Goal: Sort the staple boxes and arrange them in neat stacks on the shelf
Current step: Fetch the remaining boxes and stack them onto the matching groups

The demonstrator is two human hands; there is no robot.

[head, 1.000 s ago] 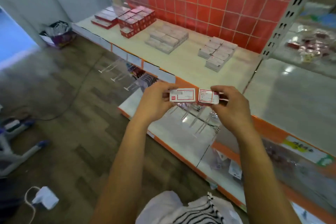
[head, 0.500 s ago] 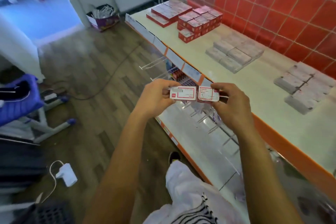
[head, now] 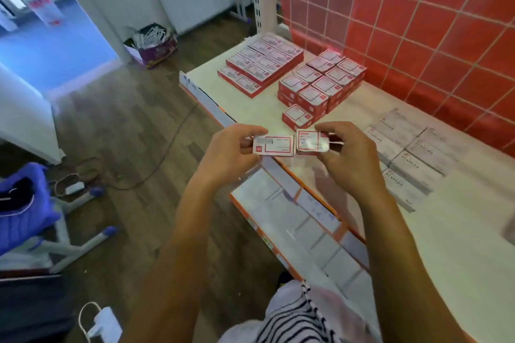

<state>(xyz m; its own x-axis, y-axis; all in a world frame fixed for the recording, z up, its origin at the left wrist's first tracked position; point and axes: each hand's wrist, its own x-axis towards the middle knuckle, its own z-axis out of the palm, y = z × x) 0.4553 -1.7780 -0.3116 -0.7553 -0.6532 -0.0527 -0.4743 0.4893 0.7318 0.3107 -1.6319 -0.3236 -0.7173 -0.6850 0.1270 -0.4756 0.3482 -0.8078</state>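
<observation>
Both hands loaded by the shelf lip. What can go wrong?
1. Left hand and right hand each pinch a box by one end near the shelf edge; a slip likely drops it to the floor.
2. Long box and short box share red-white labels; either could end on the wrong pile, flat stack or tall stack.

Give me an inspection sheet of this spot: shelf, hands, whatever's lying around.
Surface: cream shelf, orange edge.
Job's things: wide box and squarer box held above the shelf edge; red stacks at the far end; grey boxes laid flat nearer.
Clutter: carton of white sticks on the wooden floor.
Hands: left hand grips the wide box, right hand the squarer box.
Cables: dark cable across the wooden floor; white charger with cord.
Surroundings: red tiled wall, blue chair.
</observation>
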